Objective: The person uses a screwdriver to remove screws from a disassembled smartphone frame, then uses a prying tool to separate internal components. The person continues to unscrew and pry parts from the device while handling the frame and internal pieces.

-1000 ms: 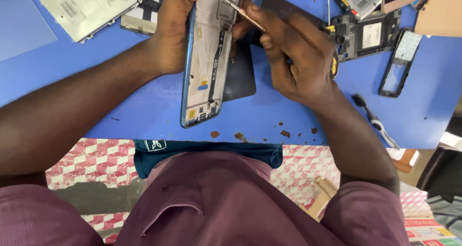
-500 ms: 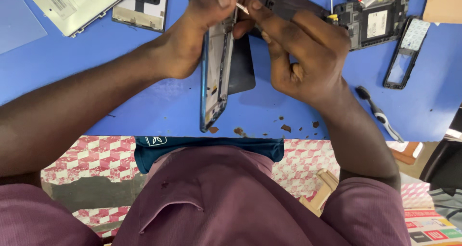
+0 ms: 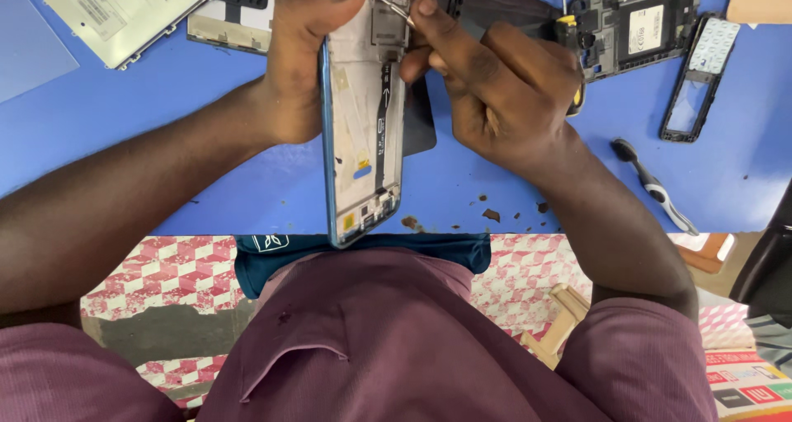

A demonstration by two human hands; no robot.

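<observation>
An opened phone (image 3: 367,133) with a blue frame and bare circuit parts stands tilted over the blue table (image 3: 206,141). My left hand (image 3: 309,51) grips its upper left edge. My right hand (image 3: 495,84) pinches thin metal tweezers (image 3: 394,8), whose tip touches the top of the phone's inside. A dark flat panel (image 3: 421,125) lies on the table under the phone.
A silver phone back plate (image 3: 115,14) lies at the far left. Two stripped black phone frames (image 3: 639,26) (image 3: 697,75) and a black-and-white brush (image 3: 652,187) lie at the right. Small dark scraps (image 3: 491,216) dot the table's front edge.
The phone has turned from nearly edge-on back toward me, showing its inside. Both hands stay on it, and the tweezers remain at its top.
</observation>
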